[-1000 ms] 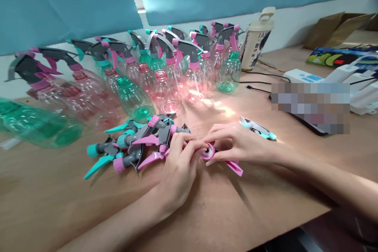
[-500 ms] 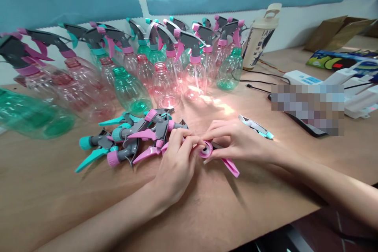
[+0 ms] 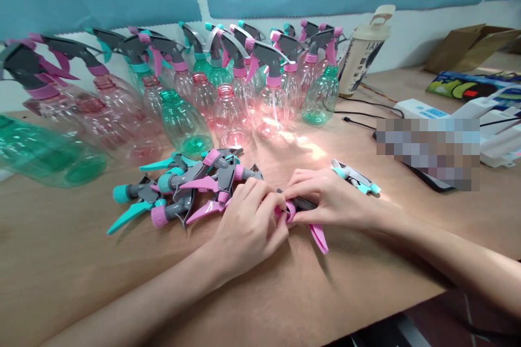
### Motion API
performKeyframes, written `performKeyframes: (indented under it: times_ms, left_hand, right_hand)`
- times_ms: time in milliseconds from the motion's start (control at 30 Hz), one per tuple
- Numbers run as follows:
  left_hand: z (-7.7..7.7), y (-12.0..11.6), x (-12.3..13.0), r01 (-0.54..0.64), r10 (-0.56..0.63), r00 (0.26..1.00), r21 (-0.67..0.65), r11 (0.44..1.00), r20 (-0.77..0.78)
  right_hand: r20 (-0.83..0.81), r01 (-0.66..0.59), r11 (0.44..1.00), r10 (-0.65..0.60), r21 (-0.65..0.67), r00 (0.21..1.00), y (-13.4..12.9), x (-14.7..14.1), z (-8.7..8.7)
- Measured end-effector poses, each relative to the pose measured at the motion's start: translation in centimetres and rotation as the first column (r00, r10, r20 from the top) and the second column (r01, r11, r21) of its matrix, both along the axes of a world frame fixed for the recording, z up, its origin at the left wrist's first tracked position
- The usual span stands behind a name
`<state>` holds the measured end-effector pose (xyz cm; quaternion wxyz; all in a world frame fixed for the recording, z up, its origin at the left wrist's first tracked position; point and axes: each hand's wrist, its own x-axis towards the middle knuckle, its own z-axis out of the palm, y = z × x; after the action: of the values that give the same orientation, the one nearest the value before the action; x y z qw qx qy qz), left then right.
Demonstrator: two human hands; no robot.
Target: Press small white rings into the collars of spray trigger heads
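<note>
A trigger spray head with a pink collar [image 3: 290,210] and pink trigger [image 3: 318,237] lies on its side just above the table. My right hand [image 3: 329,195] is closed on it, thumb and fingers around the collar, covering much of the grey body. At the collar's mouth my left hand [image 3: 248,222] pinches with its fingertips; a small pink bit shows there, but what it holds is too hidden to name. Left of my hands lies a pile of loose spray heads [image 3: 183,184] in grey, pink and turquoise. Another, white and turquoise spray head [image 3: 357,178] rests beyond my right wrist.
Behind stand many clear pink bottles [image 3: 233,119] and green bottles [image 3: 187,124], several with spray heads on. A green bottle [image 3: 52,157] lies at the left. To the right are a cream tumbler [image 3: 364,57], cables, a phone [image 3: 427,157] and a white power strip [image 3: 423,108].
The collar has turned from facing me toward my left hand. My left fingertips have moved in over its mouth. The whole view has shifted slightly.
</note>
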<state>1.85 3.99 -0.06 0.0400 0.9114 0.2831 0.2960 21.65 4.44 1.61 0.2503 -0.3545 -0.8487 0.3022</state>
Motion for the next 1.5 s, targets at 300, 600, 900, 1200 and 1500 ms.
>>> performKeyframes:
  times_ms: [300,600,900,1200,1500]
  left_hand:
    - [0.0,1.0,-0.8,0.119,-0.098,0.984,0.142,0.983,-0.148]
    - [-0.3,1.2,-1.1,0.143,-0.130,0.987,0.148,0.978,-0.094]
    - [-0.7,1.2,-0.9,0.126,-0.125,0.992,0.143,0.982,-0.018]
    - [-0.1,0.8,-1.0,0.072,-0.095,0.990,0.210,0.975,0.103]
    - [0.4,0.8,-1.1,0.065,-0.094,0.967,0.128,0.990,0.236]
  right_hand:
    - [0.006,0.027,1.000,-0.027,0.004,1.000,0.3,0.6,-0.4]
    - [0.002,0.032,0.999,-0.032,0.007,0.999,0.2,0.4,-0.6]
    - [-0.024,0.025,0.999,-0.024,0.043,0.999,0.2,0.4,-0.7]
    - [-0.168,0.114,0.979,-0.143,-0.167,0.975,-0.6,0.0,-0.5]
    - [-0.349,0.128,0.847,-0.343,-0.515,0.872,-1.3,-0.9,-1.4]
